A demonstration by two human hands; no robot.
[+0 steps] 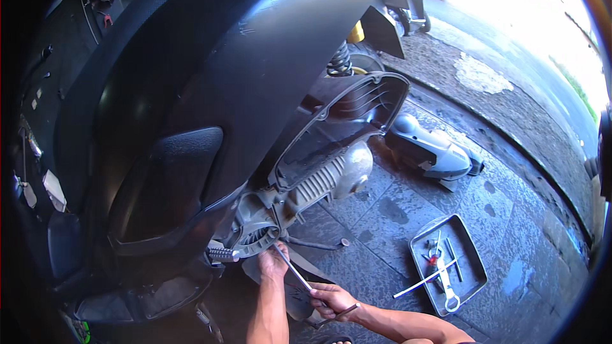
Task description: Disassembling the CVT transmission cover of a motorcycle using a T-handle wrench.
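Note:
Below the ribbed transmission casing [319, 181] of a black scooter [178, 76], my left hand [274, 261] is closed around the far end of a long metal wrench [295, 271], beside a round finned opening [258, 237]; its fingertips are partly hidden. My right hand [331, 299] grips the same wrench lower down, near its bent handle end. A black kick lever [315, 242] sticks out to the right of the casing.
A metal tray [479, 261] with wrenches and a red-handled tool lies at right. A removed cover [433, 153] rests on the tiled floor. A kerb and street [523, 76] run along the right; another scooter [414, 13] stands behind. Hanging tools line the left.

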